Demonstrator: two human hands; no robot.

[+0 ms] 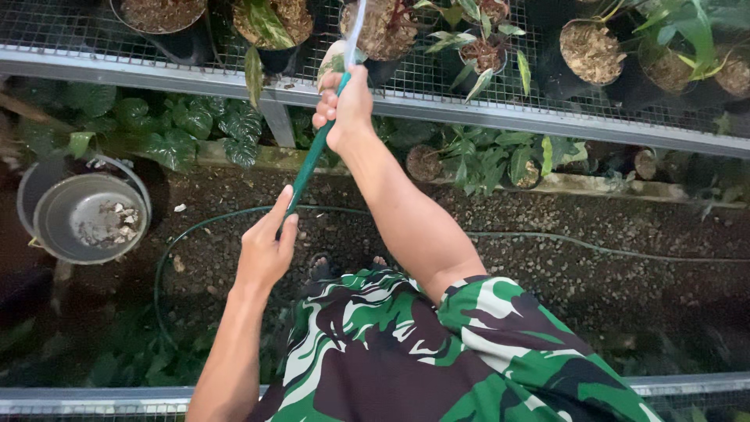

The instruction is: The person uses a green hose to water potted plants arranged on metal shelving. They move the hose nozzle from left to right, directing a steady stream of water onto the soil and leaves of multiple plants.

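arms: both bare to above the elbow, no sleeves showing | left hand (266, 250): no glove, ring or watch | right hand (344, 109): bare too, wrist unadorned | clothing: my camouflage garment (422, 352), blotches of bright green, dark maroon-brown and white, loose folds | feet: toes in a dark sandal (324, 270) below

My right hand (346, 109) grips the green hose (311, 162) near its nozzle, water spraying up over the potted plants (484, 55) on the mesh shelf (437, 78) ahead. My left hand (266, 250) holds the hose lower down; a grey bucket (86, 217) sits well left.
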